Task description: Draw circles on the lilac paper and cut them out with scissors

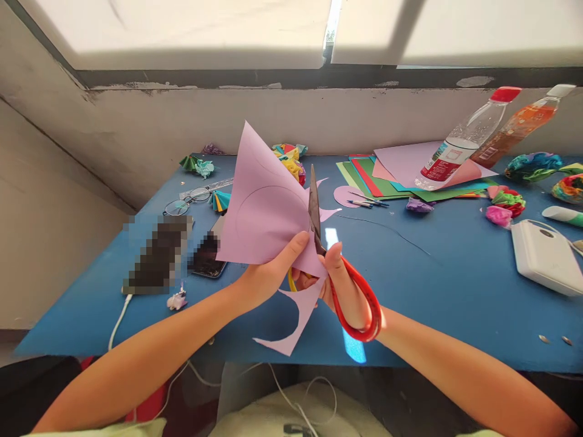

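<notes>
My left hand is closed on a sheet of purple paper, its thumb pressing the front near the lower right edge. A large circle is drawn on this sheet. In my right hand is a pair of scissors with red handles, blades pointing up at the sheet's right side. The paper's edge lies by the blades; how far they are apart is hard to see. A curved purple offcut hangs below both hands. Part of my left fingers is hidden behind the paper.
Coloured paper sheets lie at the back under a red-capped bottle. A purple paper circle is beside them. Phones and glasses rest on the left, a white power bank on the right. The blue table meets a wall.
</notes>
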Demonstrator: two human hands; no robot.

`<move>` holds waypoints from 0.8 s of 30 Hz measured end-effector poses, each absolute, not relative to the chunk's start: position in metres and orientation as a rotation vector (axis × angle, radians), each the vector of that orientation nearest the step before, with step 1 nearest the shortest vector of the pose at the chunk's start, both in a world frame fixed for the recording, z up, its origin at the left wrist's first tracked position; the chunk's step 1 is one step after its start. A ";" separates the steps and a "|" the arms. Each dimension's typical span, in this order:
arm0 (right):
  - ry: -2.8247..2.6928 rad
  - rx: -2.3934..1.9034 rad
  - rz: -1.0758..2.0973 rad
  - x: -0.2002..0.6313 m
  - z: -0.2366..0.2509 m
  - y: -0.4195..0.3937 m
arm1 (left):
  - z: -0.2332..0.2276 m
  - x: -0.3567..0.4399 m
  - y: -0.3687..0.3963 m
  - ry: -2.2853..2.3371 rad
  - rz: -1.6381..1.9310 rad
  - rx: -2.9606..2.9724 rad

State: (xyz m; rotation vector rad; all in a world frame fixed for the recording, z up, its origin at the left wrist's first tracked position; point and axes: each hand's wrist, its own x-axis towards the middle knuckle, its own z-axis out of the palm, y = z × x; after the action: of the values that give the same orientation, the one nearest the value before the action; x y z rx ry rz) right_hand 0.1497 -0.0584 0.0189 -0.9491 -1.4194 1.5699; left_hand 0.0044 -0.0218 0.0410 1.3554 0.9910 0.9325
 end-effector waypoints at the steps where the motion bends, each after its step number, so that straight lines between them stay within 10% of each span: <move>1: -1.395 -0.912 1.608 0.150 0.018 -0.058 | 0.041 0.004 -0.021 0.969 0.931 1.371; 24: -1.432 -0.868 1.582 0.153 0.023 -0.052 | 0.036 0.002 -0.018 0.964 1.119 1.225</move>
State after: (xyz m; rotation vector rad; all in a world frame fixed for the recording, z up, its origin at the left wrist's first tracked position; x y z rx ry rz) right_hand 0.1529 -0.0520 0.0231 -0.8680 -1.4320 1.5820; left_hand 0.0023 -0.0179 0.0358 1.2250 0.9635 1.1191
